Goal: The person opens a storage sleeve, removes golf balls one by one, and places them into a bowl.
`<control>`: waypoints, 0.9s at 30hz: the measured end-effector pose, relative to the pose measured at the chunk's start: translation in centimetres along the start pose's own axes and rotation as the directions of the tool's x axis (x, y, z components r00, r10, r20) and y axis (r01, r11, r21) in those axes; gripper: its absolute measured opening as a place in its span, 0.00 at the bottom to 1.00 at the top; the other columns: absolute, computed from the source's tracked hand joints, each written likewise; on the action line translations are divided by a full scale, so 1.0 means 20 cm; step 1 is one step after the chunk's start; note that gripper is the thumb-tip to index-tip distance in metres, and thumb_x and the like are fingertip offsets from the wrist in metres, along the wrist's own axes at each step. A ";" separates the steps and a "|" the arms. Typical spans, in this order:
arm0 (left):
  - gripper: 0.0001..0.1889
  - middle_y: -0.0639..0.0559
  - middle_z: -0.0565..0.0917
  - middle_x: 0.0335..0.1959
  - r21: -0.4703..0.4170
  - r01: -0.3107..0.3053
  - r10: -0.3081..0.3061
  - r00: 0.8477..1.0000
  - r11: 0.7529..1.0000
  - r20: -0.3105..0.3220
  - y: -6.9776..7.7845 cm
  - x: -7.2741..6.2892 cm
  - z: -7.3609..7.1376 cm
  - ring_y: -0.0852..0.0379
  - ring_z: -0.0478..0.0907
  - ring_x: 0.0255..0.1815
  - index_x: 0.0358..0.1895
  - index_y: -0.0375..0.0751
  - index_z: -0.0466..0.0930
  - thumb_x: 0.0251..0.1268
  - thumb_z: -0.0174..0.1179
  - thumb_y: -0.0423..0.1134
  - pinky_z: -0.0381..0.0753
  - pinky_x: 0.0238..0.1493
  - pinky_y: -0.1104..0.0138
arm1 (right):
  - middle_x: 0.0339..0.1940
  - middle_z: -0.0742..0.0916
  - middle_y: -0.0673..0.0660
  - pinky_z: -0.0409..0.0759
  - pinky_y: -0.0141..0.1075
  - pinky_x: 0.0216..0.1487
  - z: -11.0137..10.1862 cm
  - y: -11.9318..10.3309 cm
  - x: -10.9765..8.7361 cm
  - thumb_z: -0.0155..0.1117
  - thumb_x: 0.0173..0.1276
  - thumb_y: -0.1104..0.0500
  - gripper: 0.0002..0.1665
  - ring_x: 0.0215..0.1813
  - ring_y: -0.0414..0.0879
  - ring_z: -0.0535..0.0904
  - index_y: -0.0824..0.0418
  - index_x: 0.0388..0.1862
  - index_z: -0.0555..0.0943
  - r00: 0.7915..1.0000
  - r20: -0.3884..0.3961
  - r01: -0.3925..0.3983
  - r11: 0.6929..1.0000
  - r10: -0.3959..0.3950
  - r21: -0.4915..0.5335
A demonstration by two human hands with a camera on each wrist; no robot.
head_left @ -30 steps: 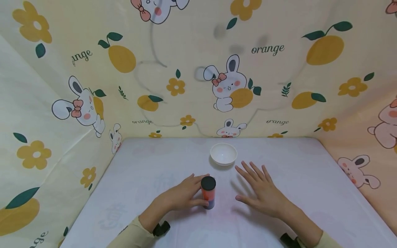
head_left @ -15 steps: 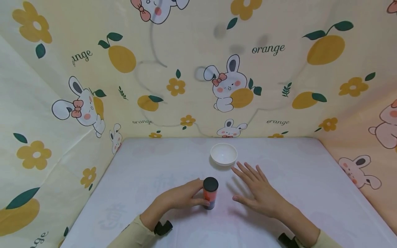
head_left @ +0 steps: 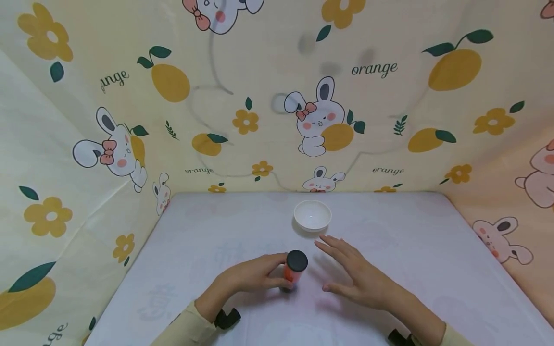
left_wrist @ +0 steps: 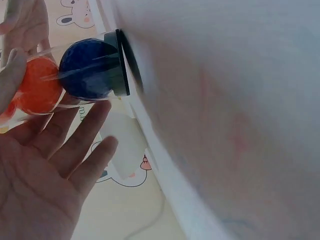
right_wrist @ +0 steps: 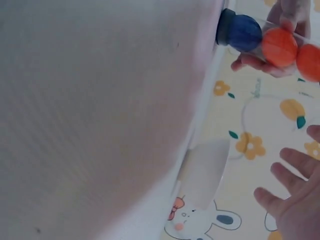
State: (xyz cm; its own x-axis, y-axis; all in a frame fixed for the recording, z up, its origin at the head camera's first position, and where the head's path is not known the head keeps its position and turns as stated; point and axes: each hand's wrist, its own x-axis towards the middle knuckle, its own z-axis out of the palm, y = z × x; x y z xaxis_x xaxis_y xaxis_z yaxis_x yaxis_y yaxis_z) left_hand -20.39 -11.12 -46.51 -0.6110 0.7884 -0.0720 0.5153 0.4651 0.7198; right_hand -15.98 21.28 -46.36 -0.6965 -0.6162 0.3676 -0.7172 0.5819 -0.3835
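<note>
In the head view my left hand (head_left: pixel 255 275) holds a clear tube (head_left: pixel 293 273) with a black cap, thumb in front and fingers behind. The tube leans a little to the right. Inside it, seen from the left wrist, are a dark blue ball (left_wrist: pixel 86 69) at the base end and orange balls (left_wrist: pixel 40 85) above. Its dark base is very close to the tabletop; whether it touches, I cannot tell. To the right, my right hand (head_left: pixel 361 276) hovers with spread fingers, apart from the tube and holding nothing. In the right wrist view its fingers (right_wrist: pixel 295 185) are spread.
A white bowl (head_left: pixel 312 226) stands beyond both hands, near the middle of the table's back part. White cloth covers the table (head_left: pixel 207 226). Behind and beside it hangs a curtain (head_left: pixel 259 139) printed with rabbits and oranges.
The tube has gone from upright to leaning right, its cap shifting right and slightly nearer. My left hand tightened round it. My right hand moved left, closer to the tube.
</note>
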 end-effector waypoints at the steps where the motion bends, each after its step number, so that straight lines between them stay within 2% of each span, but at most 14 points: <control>1: 0.22 0.68 0.82 0.62 0.002 -0.009 0.009 1.000 1.000 -0.002 0.00 0.00 0.00 0.65 0.74 0.72 0.67 0.58 0.76 0.76 0.68 0.54 0.72 0.77 0.57 | 0.87 0.64 0.51 0.49 0.31 0.85 0.00 0.00 0.00 0.75 0.70 0.35 0.56 0.85 0.54 0.61 0.46 0.89 0.59 1.000 0.001 0.008 1.000 -0.009 0.005; 7: 0.21 0.68 0.82 0.56 0.038 -0.038 0.038 0.999 0.999 0.005 0.01 -0.02 -0.01 0.67 0.78 0.64 0.65 0.56 0.78 0.74 0.71 0.52 0.77 0.71 0.63 | 0.85 0.68 0.50 0.56 0.26 0.81 0.01 -0.02 -0.01 0.81 0.66 0.40 0.56 0.82 0.50 0.66 0.50 0.87 0.63 0.996 -0.017 0.092 0.992 -0.091 0.085; 11: 0.22 0.68 0.82 0.57 0.058 -0.024 0.023 1.000 0.998 0.020 0.02 -0.03 -0.03 0.68 0.79 0.61 0.64 0.58 0.79 0.72 0.72 0.53 0.79 0.68 0.64 | 0.84 0.70 0.49 0.57 0.24 0.79 0.03 -0.04 -0.02 0.84 0.64 0.44 0.57 0.81 0.49 0.68 0.50 0.86 0.64 0.992 -0.022 0.123 0.983 -0.121 0.133; 16: 0.23 0.69 0.82 0.54 0.132 -0.001 -0.003 1.000 0.991 0.025 0.02 -0.06 -0.03 0.67 0.79 0.54 0.63 0.59 0.81 0.70 0.73 0.57 0.80 0.62 0.68 | 0.81 0.74 0.48 0.65 0.27 0.78 0.05 -0.07 -0.03 0.84 0.64 0.47 0.54 0.78 0.46 0.71 0.51 0.84 0.66 0.989 -0.022 0.145 0.973 -0.144 0.179; 19: 0.23 0.68 0.81 0.51 0.168 0.005 -0.009 1.000 0.986 0.021 0.03 -0.07 -0.03 0.65 0.79 0.49 0.62 0.59 0.82 0.69 0.74 0.57 0.80 0.57 0.71 | 0.76 0.77 0.46 0.75 0.32 0.72 0.06 -0.08 -0.03 0.84 0.64 0.48 0.52 0.72 0.43 0.76 0.50 0.82 0.68 0.987 -0.028 0.158 0.967 -0.155 0.202; 22: 0.22 0.68 0.80 0.49 0.177 0.011 -0.014 1.000 0.984 0.020 0.03 -0.08 -0.02 0.65 0.77 0.46 0.60 0.58 0.82 0.68 0.75 0.57 0.79 0.54 0.72 | 0.71 0.80 0.44 0.84 0.38 0.62 0.07 -0.09 -0.04 0.84 0.64 0.51 0.48 0.63 0.43 0.81 0.49 0.80 0.70 0.989 -0.024 0.148 0.960 -0.147 0.239; 24: 0.21 0.68 0.80 0.49 0.178 0.010 -0.014 1.000 0.984 0.023 0.03 -0.08 -0.02 0.66 0.77 0.46 0.59 0.58 0.82 0.68 0.75 0.57 0.79 0.54 0.71 | 0.69 0.81 0.42 0.86 0.41 0.57 0.07 -0.10 -0.04 0.84 0.65 0.50 0.46 0.58 0.43 0.82 0.47 0.79 0.71 0.993 -0.007 0.117 0.957 -0.120 0.266; 27: 0.21 0.68 0.82 0.50 0.183 0.015 -0.021 0.999 0.983 0.030 0.04 -0.09 -0.02 0.67 0.77 0.46 0.58 0.58 0.82 0.67 0.75 0.56 0.80 0.54 0.70 | 0.67 0.82 0.40 0.86 0.39 0.55 0.08 -0.10 -0.05 0.84 0.64 0.52 0.46 0.56 0.44 0.84 0.45 0.78 0.71 0.996 0.011 0.077 0.952 -0.084 0.298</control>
State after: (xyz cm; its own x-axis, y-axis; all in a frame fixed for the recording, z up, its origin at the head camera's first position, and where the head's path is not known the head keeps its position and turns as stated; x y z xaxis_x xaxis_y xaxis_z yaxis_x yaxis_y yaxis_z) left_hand -19.17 -12.31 -45.48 -0.6033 0.7902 -0.1077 0.6072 0.5427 0.5803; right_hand -13.88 19.83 -47.33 -0.6337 -0.6687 0.3889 -0.7291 0.3485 -0.5890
